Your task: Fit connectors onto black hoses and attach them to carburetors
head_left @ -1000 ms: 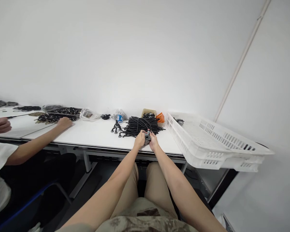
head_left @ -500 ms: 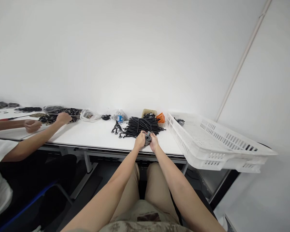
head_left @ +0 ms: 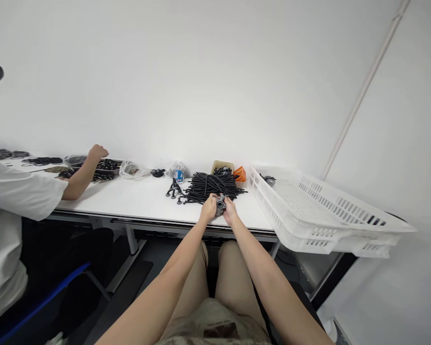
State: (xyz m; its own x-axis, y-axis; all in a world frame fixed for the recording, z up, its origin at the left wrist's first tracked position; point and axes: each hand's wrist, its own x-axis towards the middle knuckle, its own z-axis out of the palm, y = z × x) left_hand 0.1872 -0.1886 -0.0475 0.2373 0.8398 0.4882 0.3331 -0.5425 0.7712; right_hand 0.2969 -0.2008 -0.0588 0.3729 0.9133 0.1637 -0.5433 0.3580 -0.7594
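Observation:
Between my two hands is a grey fitting with a round ring-shaped opening point(head_left: 220, 205), held just above the table's front edge. My left hand point(head_left: 209, 208) is closed on its left side, and my right hand point(head_left: 230, 210) grips its right side. Right behind them lies a big pile of black tubes point(head_left: 208, 186) on the white table point(head_left: 151, 201). Several small black pieces with grey round ends point(head_left: 174, 189) stand to the left of the pile. Fingers cover part of the fitting, so its full shape is hidden.
A white plastic crate point(head_left: 294, 211) overhangs the table's right front edge. Behind the tubes are a yellow bin point(head_left: 221, 166), an orange basket point(head_left: 240, 174) and a blue-labelled bottle point(head_left: 179, 174). A co-worker's arm point(head_left: 79, 177) reaches over black parts at left.
My hands stay in nearly the same place, both still on the grey fitting. At left, the co-worker has leaned forward, and the reaching hand has moved up and back.

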